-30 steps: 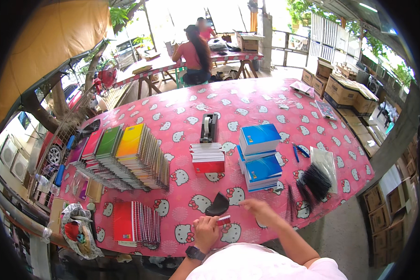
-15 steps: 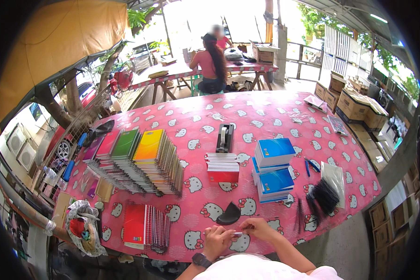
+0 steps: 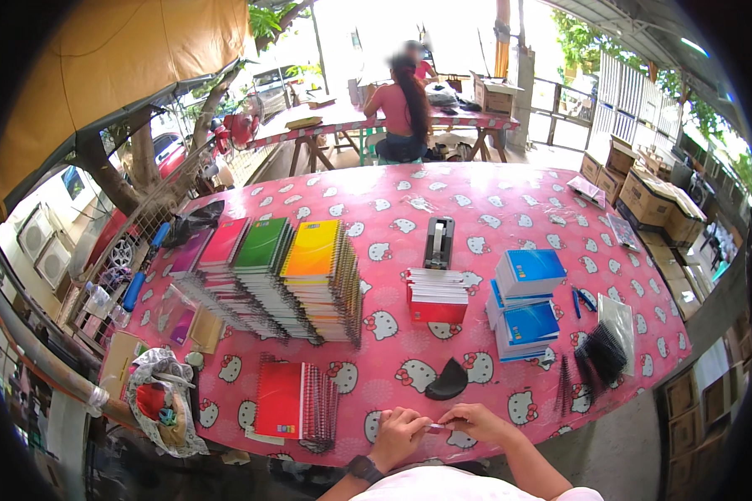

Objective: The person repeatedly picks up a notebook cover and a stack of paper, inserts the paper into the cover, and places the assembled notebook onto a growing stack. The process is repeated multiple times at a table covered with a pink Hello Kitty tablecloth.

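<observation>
Close to the near edge of the table, my left hand (image 3: 402, 431) pinches a small, thin whitish and reddish piece (image 3: 434, 428) whose kind I cannot make out. My right hand (image 3: 475, 421) has its fingertips closed at the other end of it. Just beyond my hands lies a black half-round object (image 3: 448, 381). A stack of red spiral notebooks (image 3: 281, 401) stands to the left of my left hand. Red-covered pages (image 3: 438, 311) without a visible spiral sit farther off, in front of a black tape dispenser (image 3: 439, 244).
Stacked spiral notebooks in yellow (image 3: 312, 250), green, pink and purple fill the left. On the right are blue notebook blocks (image 3: 530, 322), blue-handled pliers (image 3: 582, 302) and black spiral coils (image 3: 600, 355). A cloth-lined basket (image 3: 160, 401) sits at the left edge. A person (image 3: 399, 108) sits at a far table.
The view has swung left, so everything appears farther right. My right fingertips have come down onto the end of the small piece; my left hand keeps its pinch.
</observation>
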{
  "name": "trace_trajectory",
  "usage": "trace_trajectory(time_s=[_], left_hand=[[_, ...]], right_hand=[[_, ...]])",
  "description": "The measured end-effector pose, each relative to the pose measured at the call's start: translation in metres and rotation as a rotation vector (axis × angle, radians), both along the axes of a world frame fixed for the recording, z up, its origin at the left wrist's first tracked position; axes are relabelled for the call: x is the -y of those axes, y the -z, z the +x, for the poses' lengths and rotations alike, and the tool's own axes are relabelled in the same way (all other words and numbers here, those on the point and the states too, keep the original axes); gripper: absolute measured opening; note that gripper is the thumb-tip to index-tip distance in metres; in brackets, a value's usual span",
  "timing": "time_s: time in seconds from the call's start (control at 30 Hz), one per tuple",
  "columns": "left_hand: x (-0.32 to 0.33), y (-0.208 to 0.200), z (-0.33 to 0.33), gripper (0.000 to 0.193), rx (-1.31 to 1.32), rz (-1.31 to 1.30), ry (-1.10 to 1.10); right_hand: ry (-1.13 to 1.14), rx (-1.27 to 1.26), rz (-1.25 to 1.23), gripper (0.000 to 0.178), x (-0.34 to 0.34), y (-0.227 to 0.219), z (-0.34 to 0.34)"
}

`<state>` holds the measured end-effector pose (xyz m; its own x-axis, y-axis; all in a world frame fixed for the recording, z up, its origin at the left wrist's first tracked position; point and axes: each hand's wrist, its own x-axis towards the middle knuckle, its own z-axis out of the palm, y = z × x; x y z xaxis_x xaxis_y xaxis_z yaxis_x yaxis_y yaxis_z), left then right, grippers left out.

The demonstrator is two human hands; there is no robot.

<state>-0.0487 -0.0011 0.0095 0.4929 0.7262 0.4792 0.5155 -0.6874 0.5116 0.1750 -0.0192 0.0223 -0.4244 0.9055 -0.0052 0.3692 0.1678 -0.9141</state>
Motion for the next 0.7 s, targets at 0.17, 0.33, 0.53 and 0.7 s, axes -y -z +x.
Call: trace_trajectory(time_s=[0.17,0.33,0.53,0.7], left_hand=[[-0.001,0.000,-0.008,0.012,-0.010,-0.018,0.019],[0.000,0.001,0.001,0.012,0.044,0.005,-0.064],[0.003,0.001,0.017,0.014,0.048,-0.031,-0.117],[0.015,-0.002,0.030,0.021,-0.007,-0.013,-0.175]], right_hand=[[0.050,0.158,-0.124,0.024,0.010,-0.005,-0.015],[0.039,0.220,0.157,0.032,0.012,-0.019,-0.016],[-0.055,0.278,-0.076,0.048,-0.009,-0.024,0.000],[-0.141,-0.027,0.035,0.038,-0.016,0.014,0.015]])
